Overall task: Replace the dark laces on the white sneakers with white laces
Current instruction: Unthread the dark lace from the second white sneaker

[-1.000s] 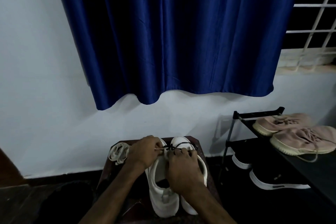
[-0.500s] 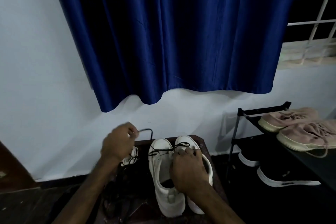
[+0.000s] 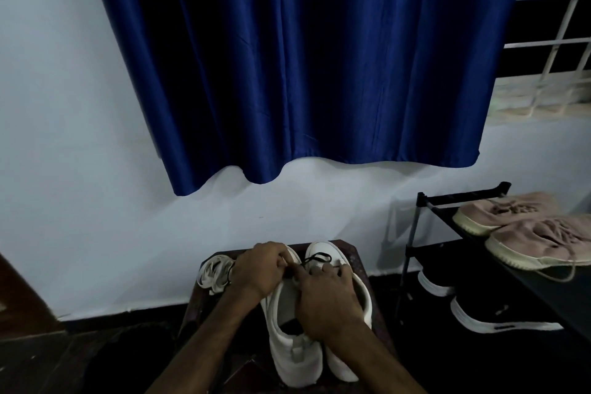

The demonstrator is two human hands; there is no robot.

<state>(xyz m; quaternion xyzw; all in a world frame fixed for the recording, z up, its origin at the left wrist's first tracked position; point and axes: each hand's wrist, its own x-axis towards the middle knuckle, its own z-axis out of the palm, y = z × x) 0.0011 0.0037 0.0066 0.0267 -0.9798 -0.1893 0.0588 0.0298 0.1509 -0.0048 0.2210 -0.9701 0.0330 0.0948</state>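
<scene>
Hands (image 3: pixel 259 269) (image 3: pixel 327 295) pinched on dark lace (image 3: pixel 317 257)

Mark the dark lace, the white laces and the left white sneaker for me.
dark lace (image 3: pixel 321 255), head view, top of its loop.
white laces (image 3: pixel 213 269), head view, middle of the bundle.
left white sneaker (image 3: pixel 295 358), head view, its heel.

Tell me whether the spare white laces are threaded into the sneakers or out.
Out: the white laces lie in a loose bundle on the stool, left of the sneakers.
</scene>
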